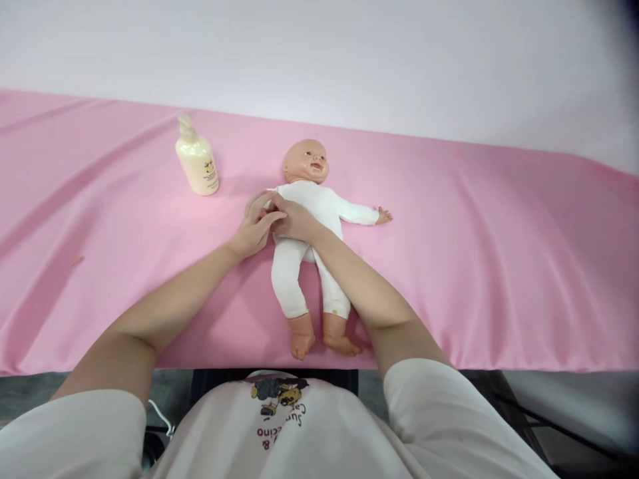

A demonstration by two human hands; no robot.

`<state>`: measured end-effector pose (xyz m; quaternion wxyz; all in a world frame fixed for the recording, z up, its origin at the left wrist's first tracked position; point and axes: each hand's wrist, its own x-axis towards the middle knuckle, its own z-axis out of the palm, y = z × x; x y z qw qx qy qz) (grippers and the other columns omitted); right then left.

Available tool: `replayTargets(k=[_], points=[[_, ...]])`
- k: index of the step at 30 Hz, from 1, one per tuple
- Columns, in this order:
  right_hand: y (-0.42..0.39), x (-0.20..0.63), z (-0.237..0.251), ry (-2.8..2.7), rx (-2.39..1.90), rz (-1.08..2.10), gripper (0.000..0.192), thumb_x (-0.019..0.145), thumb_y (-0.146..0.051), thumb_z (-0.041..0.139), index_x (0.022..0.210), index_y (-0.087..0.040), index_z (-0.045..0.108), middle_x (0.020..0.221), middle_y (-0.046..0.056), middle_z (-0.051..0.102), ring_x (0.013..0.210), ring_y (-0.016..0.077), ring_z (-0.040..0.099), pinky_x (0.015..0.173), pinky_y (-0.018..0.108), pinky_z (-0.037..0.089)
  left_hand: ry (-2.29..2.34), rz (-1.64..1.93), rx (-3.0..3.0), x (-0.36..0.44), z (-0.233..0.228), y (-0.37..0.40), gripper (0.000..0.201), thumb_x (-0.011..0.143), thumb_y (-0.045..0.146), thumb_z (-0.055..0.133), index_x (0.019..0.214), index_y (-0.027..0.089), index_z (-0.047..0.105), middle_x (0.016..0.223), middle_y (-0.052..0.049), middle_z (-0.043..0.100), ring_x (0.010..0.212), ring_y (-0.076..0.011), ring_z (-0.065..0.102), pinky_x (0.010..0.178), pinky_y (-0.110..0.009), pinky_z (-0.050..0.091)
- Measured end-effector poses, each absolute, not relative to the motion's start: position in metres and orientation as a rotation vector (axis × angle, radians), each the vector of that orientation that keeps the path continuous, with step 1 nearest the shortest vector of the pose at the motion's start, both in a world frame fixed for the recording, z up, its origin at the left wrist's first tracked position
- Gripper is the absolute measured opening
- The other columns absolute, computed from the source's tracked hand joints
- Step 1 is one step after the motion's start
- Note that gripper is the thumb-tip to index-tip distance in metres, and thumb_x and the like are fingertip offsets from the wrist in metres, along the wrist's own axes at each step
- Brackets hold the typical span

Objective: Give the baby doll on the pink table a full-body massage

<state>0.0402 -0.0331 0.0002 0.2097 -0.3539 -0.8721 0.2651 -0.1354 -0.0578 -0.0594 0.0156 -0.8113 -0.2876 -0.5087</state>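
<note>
A baby doll [319, 206] in a white bodysuit lies on its back on the pink cloth [499, 266], head toward the wall and bare feet at the near edge. My left hand [255, 226] and my right hand [293, 219] meet at the doll's left-side arm and shoulder. Both hands close around that arm, which they hide. The doll's other arm stretches out to the right.
A cream pump bottle [197, 159] stands upright on the pink cloth, left of the doll's head. A white wall rises behind the table. Below the near edge are a dark frame and a white cable [162, 416].
</note>
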Motion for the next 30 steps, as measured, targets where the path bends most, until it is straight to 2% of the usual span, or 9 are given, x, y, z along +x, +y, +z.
replayTargets(k=[3, 6, 9, 12, 17, 21, 24, 27, 30], points=[[-0.026, 0.037, -0.007, -2.415, -0.862, 0.715, 0.038, 0.090, -0.031, 0.054, 0.127, -0.021, 0.056, 0.115, 0.015, 0.066, 0.107, 0.0310, 0.063, 0.091, 0.053, 0.057, -0.837, -1.483, -2.622, -0.135, -0.059, -0.058, 0.038, 0.108, 0.029, 0.036, 0.136, 0.031, 0.062, 0.153, -0.009, 0.055, 0.154, -0.0262, 0.038, 0.126, -0.054, 0.035], [-0.022, 0.036, -0.010, -2.433, -0.708, 0.674, 0.034, 0.090, -0.028, 0.055, 0.123, -0.022, 0.062, 0.114, 0.015, 0.067, 0.118, 0.0332, 0.060, 0.101, 0.058, 0.055, -0.913, -1.365, -2.723, -0.134, -0.052, -0.061, 0.039, 0.108, 0.032, 0.035, 0.135, 0.029, 0.062, 0.151, -0.011, 0.058, 0.154, -0.0281, 0.040, 0.125, -0.060, 0.034], [-0.023, 0.039, -0.008, -2.442, -0.638, 0.604, 0.041, 0.081, -0.017, 0.058, 0.122, -0.021, 0.063, 0.120, 0.014, 0.065, 0.119, 0.0299, 0.060, 0.108, 0.053, 0.053, -1.032, -1.433, -2.717, -0.134, -0.046, -0.062, 0.040, 0.105, 0.042, 0.043, 0.137, 0.027, 0.060, 0.153, -0.015, 0.056, 0.154, -0.0313, 0.040, 0.124, -0.061, 0.034], [-0.025, 0.043, -0.006, -2.383, -0.638, 0.563, 0.050, 0.073, -0.013, 0.058, 0.123, -0.015, 0.061, 0.125, 0.016, 0.061, 0.118, 0.0287, 0.059, 0.105, 0.048, 0.053, -1.152, -1.521, -2.690, -0.137, -0.042, -0.061, 0.055, 0.100, 0.053, 0.051, 0.147, 0.023, 0.050, 0.156, -0.019, 0.051, 0.152, -0.0327, 0.042, 0.124, -0.057, 0.037], [-0.026, 0.044, -0.003, -2.320, -0.647, 0.520, 0.034, 0.076, -0.019, 0.056, 0.109, -0.018, 0.062, 0.110, 0.011, 0.064, 0.097, 0.0247, 0.060, 0.092, 0.043, 0.052, -1.308, -1.644, -2.710, -0.141, -0.042, -0.056, 0.066, 0.095, 0.059, 0.059, 0.147, 0.021, 0.047, 0.148, -0.018, 0.059, 0.136, -0.0310, 0.060, 0.116, -0.048, 0.047], [-0.027, 0.043, -0.001, -2.262, -0.628, 0.529, 0.034, 0.079, -0.020, 0.055, 0.113, -0.019, 0.061, 0.109, 0.009, 0.066, 0.093, 0.0225, 0.060, 0.092, 0.041, 0.051, -1.398, -1.738, -2.694, -0.141, -0.044, -0.055, 0.062, 0.095, 0.057, 0.060, 0.142, 0.017, 0.051, 0.132, -0.016, 0.069, 0.119, -0.0279, 0.069, 0.106, -0.043, 0.054], [-0.029, 0.043, 0.000, -2.240, -0.627, 0.541, 0.033, 0.080, -0.019, 0.057, 0.113, -0.020, 0.061, 0.109, 0.009, 0.067, 0.092, 0.0221, 0.061, 0.091, 0.040, 0.051, -1.402, -1.754, -2.669, -0.140, -0.046, -0.056, 0.057, 0.096, 0.055, 0.058, 0.139, 0.017, 0.051, 0.129, -0.016, 0.070, 0.116, -0.0271, 0.069, 0.103, -0.043, 0.054], [-0.030, 0.043, -0.002, -2.195, -0.666, 0.569, 0.033, 0.083, -0.018, 0.055, 0.117, -0.020, 0.058, 0.108, 0.008, 0.066, 0.086, 0.0200, 0.061, 0.089, 0.039, 0.052, -1.447, -1.821, -2.541, -0.139, -0.046, -0.058, 0.043, 0.100, 0.046, 0.054, 0.132, 0.018, 0.053, 0.120, -0.013, 0.072, 0.109, -0.0235, 0.070, 0.098, -0.040, 0.056], [-0.029, 0.043, -0.003, -2.157, -0.728, 0.618, 0.030, 0.086, -0.019, 0.053, 0.116, -0.020, 0.056, 0.096, 0.005, 0.065, 0.083, 0.0189, 0.059, 0.085, 0.036, 0.051, -1.481, -1.861, -2.413, -0.139, -0.045, -0.059, 0.026, 0.098, 0.036, 0.056, 0.119, 0.021, 0.058, 0.107, -0.008, 0.072, 0.098, -0.0188, 0.069, 0.091, -0.035, 0.056]])
